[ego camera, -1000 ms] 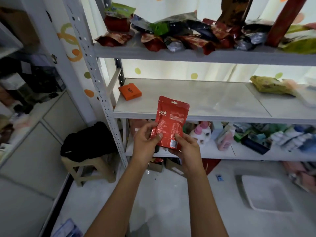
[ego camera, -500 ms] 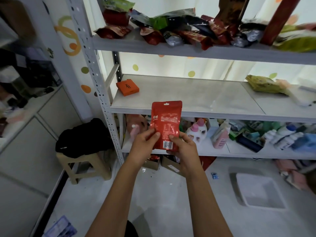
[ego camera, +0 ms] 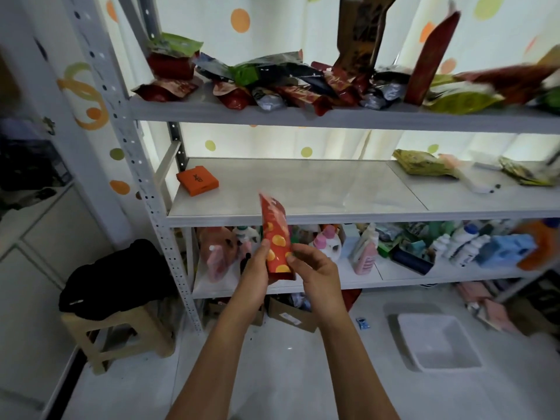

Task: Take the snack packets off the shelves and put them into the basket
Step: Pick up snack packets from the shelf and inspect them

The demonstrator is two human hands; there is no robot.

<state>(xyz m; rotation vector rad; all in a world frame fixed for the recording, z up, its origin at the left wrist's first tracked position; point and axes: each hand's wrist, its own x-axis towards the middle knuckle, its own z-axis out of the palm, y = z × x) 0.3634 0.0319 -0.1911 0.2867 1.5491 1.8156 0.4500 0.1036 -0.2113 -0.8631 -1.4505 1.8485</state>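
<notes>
We are holding a snack packet (ego camera: 275, 237) upright between our left hand (ego camera: 253, 275) and right hand (ego camera: 318, 274), before the shelves (ego camera: 303, 215). The basket (ego camera: 436, 341) is sitting on the floor to our right, a stool (ego camera: 121, 331) standing left.

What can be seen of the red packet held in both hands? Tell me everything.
The red packet is a flat, glossy pouch, plastic or foil by its look, printed with orange-yellow round shapes. It stands roughly upright, turned nearly edge-on to the camera, its top slightly blurred. The left hand and the right hand pinch its lower part from either side. It is held in the air in front of the shelving, touching nothing else.
</notes>
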